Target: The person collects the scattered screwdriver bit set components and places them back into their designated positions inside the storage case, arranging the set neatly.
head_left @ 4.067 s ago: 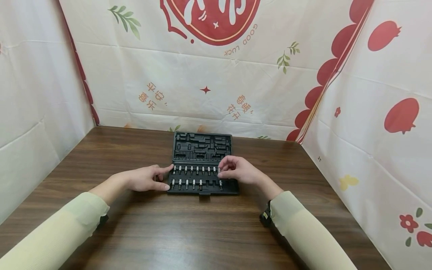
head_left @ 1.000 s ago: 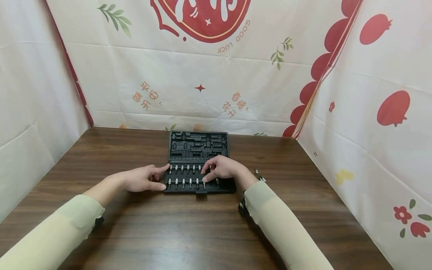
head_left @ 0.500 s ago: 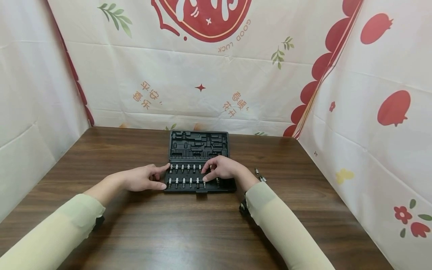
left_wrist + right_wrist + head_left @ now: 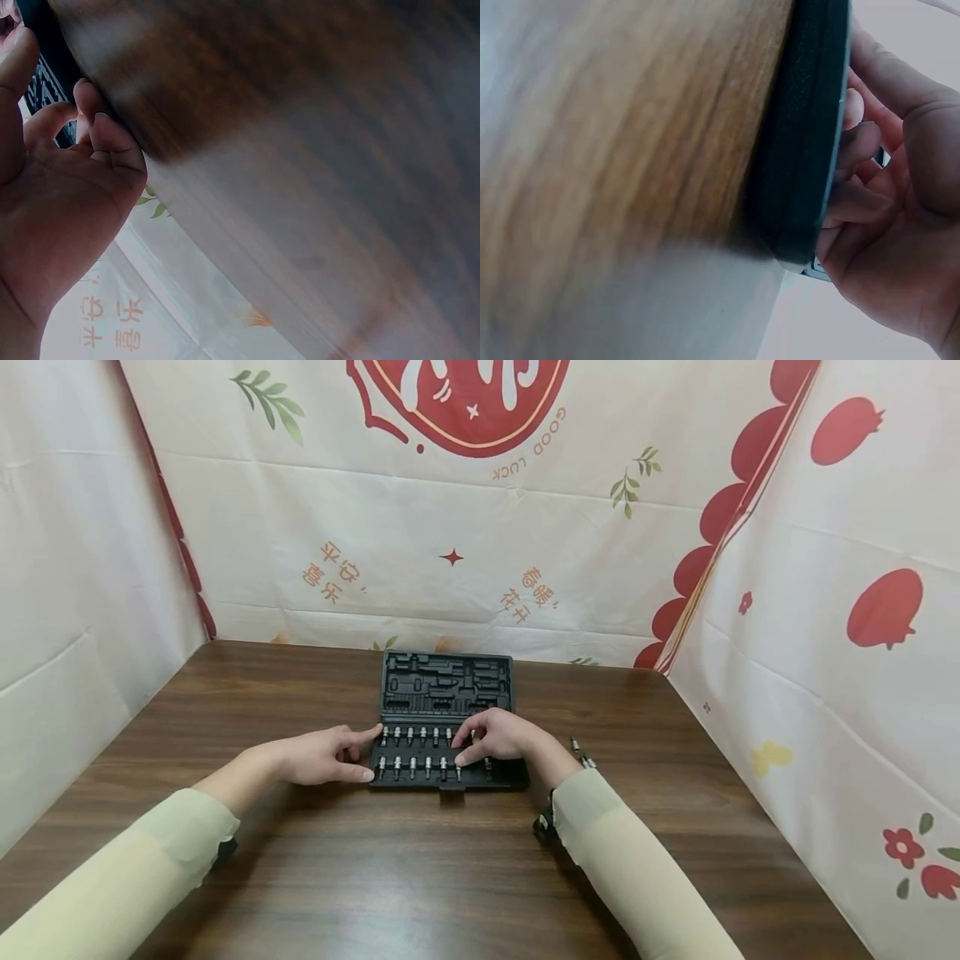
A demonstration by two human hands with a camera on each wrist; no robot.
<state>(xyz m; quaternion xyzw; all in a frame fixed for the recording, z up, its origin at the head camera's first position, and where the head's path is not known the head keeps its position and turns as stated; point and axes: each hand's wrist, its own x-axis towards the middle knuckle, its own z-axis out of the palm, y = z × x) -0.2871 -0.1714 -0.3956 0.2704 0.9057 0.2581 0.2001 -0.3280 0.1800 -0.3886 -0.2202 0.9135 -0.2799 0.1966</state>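
Observation:
A black plastic case (image 4: 450,789) lies open on the table, its lid raised at the back. Metal bit sockets (image 4: 428,767) stand in two rows in its tray. My left hand (image 4: 321,757) rests at the case's left edge, with index finger and thumb stretched to it. In the left wrist view its other fingers are bent. My right hand (image 4: 501,737) is over the tray, its thumb on a bit socket (image 4: 459,772) in the front row and its index finger curled behind. In the right wrist view the case's side (image 4: 802,142) partly hides the fingers.
A few loose bit sockets (image 4: 588,762) lie on the brown table (image 4: 435,885) right of the case, close to my right wrist. Printed cloth (image 4: 450,602) hangs behind and along both sides. A latch sticks out at the case's front edge.
Since the oldest frame my right hand has moved left, from the back row's right end to the front row. The loose sockets at right have come into view. My left hand stays put.

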